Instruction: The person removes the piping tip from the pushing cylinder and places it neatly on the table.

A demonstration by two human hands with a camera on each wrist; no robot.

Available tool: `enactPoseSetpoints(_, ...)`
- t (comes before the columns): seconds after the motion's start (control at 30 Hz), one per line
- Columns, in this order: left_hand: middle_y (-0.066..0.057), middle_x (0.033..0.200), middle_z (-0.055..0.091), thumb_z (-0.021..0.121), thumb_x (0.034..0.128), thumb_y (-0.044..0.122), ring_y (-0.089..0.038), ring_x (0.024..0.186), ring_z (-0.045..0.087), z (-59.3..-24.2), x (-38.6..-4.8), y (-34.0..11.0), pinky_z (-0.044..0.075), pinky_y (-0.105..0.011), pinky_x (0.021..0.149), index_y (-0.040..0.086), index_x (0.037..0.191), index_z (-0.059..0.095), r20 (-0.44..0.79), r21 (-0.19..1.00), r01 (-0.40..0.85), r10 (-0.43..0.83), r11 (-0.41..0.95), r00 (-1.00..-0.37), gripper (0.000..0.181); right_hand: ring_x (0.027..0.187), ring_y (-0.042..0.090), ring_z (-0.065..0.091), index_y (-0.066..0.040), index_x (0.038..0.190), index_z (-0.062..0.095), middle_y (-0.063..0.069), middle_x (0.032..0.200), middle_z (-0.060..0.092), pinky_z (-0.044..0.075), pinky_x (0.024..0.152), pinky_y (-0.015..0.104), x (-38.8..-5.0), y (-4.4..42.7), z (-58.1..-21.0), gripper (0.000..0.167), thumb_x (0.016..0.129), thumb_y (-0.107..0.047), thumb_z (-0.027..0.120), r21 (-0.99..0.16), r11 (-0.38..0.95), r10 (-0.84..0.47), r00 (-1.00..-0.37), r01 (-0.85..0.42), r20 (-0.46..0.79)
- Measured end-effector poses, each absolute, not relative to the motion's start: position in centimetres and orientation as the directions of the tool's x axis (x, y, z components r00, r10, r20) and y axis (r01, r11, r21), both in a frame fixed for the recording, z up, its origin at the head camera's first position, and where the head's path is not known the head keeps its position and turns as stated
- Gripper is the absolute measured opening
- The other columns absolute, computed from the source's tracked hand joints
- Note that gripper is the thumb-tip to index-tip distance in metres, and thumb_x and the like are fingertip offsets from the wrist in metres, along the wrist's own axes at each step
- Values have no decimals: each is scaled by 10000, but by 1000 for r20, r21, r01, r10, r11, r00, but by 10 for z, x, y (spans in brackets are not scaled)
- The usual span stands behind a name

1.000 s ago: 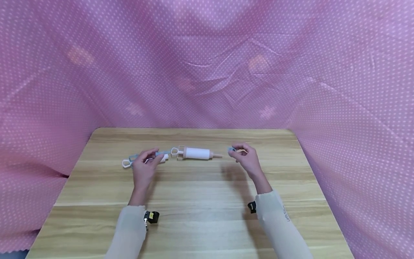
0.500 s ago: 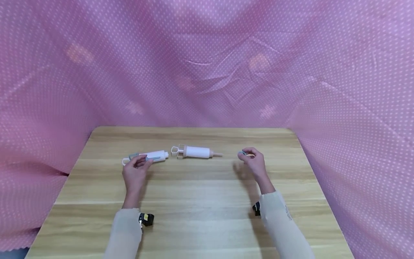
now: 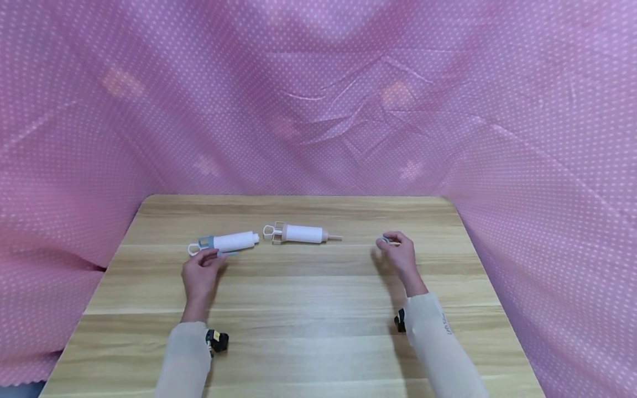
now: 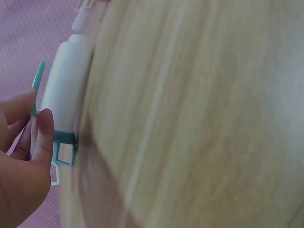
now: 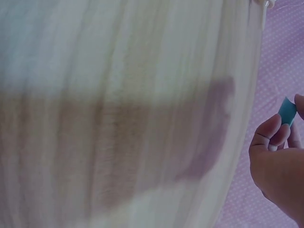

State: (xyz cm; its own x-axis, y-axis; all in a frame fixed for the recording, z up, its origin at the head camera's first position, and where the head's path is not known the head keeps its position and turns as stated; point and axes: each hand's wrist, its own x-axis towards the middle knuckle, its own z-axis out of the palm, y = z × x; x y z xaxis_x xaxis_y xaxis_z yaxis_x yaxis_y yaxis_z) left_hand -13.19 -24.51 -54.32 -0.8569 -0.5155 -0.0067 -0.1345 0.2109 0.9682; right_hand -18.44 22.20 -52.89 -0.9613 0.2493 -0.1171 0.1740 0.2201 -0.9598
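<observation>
My left hand (image 3: pixel 200 279) pinches a slim teal nozzle (image 4: pixel 39 77) between thumb and fingertips, its narrow end pointing away. Just beyond it lies a white syringe-like tube (image 3: pixel 234 241) with a teal collar (image 4: pixel 65 137) and a white loop handle; its tip is a short bare stub. Right of that tube is a second white syringe (image 3: pixel 304 234) with a pinkish-beige collar and a thin beige nozzle (image 3: pixel 335 237). Over the table's right side, my right hand (image 3: pixel 402 261) pinches a small curved teal piece (image 5: pixel 287 112), partly covered by the fingers.
The wood-grain tabletop (image 3: pixel 318 309) runs to a straight back edge. A pink dotted cloth (image 3: pixel 318 110) hangs behind it and down both sides. Each wrist carries a small black camera (image 3: pixel 218 341).
My left hand has moved left and nearer with the nozzle, uncovering the teal-collared tube. My right hand has moved right and slightly nearer, still holding the teal piece. Both syringes stay put.
</observation>
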Motion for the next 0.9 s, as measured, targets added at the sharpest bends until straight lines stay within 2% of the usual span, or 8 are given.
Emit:
enactPoseSetpoints(0.2, -107, 962, 738, 822, 842, 41, 84, 689, 619, -552, -135, -251, 537, -108, 661, -72, 1119, 725, -42, 964, -172, -523, 203, -851, 314, 775, 75, 540, 70, 1185, 642, 113, 1068, 555, 468, 645, 161, -185, 226, -537, 332, 907, -84, 740, -946, 241, 275, -950, 218, -149)
enactPoseSetpoints(0.5, -275, 1096, 697, 812, 833, -5, 89, 699, 600, -563, -139, -256, 525, -89, 673, -109, 1123, 703, -56, 963, -181, -508, 201, -859, 327, 815, 78, 570, 53, 1243, 634, 127, 1088, 616, 485, 632, 174, -180, 233, -546, 365, 934, -123, 720, -918, 273, 278, -937, 287, -210)
enactPoseSetpoints(0.67, -285, 1131, 687, 804, 847, 18, 96, 710, 590, -566, -139, -256, 511, -77, 675, -99, 1135, 702, -74, 952, -211, -503, 221, -861, 327, 822, 83, 574, 39, 1257, 635, 115, 1080, 635, 496, 630, 178, -177, 236, -551, 376, 936, -138, 720, -910, 281, 280, -933, 305, -226)
enactPoseSetpoints(0.9, -243, 1105, 713, 793, 876, 95, 100, 701, 558, -565, -139, -256, 471, -64, 651, -50, 1139, 719, -71, 910, -259, -491, 325, -868, 310, 850, 140, 585, 35, 1236, 654, 132, 1071, 637, 508, 638, 188, -180, 238, -554, 363, 912, -108, 737, -896, 317, 280, -933, 311, -225)
